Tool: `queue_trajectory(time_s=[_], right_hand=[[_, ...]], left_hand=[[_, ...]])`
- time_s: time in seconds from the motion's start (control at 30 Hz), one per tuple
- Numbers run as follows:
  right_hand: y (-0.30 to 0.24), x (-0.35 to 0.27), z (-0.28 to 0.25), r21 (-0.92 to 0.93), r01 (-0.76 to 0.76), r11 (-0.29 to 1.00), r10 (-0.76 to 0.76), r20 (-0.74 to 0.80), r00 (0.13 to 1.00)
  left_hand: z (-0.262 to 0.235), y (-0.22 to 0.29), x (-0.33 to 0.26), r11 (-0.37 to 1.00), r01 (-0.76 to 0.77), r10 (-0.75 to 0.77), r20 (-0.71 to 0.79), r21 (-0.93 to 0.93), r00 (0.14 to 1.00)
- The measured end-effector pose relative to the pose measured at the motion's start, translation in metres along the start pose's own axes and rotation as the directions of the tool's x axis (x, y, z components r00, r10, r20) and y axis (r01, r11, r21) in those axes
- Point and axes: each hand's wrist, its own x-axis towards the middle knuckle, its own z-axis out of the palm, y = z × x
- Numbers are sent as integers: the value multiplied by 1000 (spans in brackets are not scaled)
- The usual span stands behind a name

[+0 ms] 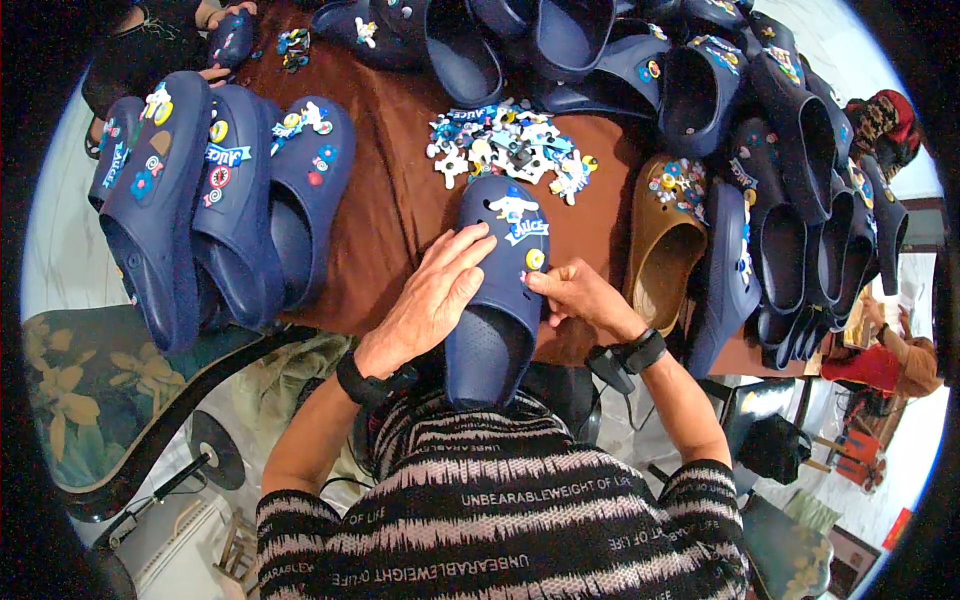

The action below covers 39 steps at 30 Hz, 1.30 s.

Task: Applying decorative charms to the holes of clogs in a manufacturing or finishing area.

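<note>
A navy clog [500,290] rests in front of me, toe pointing away, at the near edge of the cloth-covered table. My left hand [425,300] grips its left side, fingers laid over the upper. On the toe sit a white dog-like charm [513,207], a blue-and-white lettered charm [527,230] and a yellow round charm [535,259]. Just below the yellow one, my right hand [580,295] pinches a small pink charm [526,277] against the clog's right side. How far that charm is seated is hidden by the fingers. Beyond the toe lies a pile of loose charms [500,145].
Decorated navy clogs [230,200] stand at left, and many more navy clogs [700,95] line the back and right. A brown clog [668,245] stands right of my hand. At the upper left, another person's hand [232,12] holds a clog. A patterned chair [110,390] is lower left.
</note>
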Motion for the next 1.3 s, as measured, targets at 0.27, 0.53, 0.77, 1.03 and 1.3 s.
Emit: queue_trajectory(time_s=[0.27,0.53,0.77,1.03,1.3], right_hand=[[-18,0,-3,-522,98,847,-180,-109,978],[-35,4,-41,-507,57,860,-281,-378,882],[-26,79,-82,-802,-44,595,-712,-552,434],[-32,91,-91,-837,-91,540,-653,-485,582],[-31,62,-84,-570,303,764,-614,-497,613]], left_hand=[[-1,6,0,999,43,-44,-11,-29,999],[0,6,0,1000,23,-23,-12,20,1000],[3,6,0,999,14,-13,-24,34,1000],[2,5,-1,1000,-9,10,-33,22,999],[3,2,0,999,-14,15,-24,48,1000]])
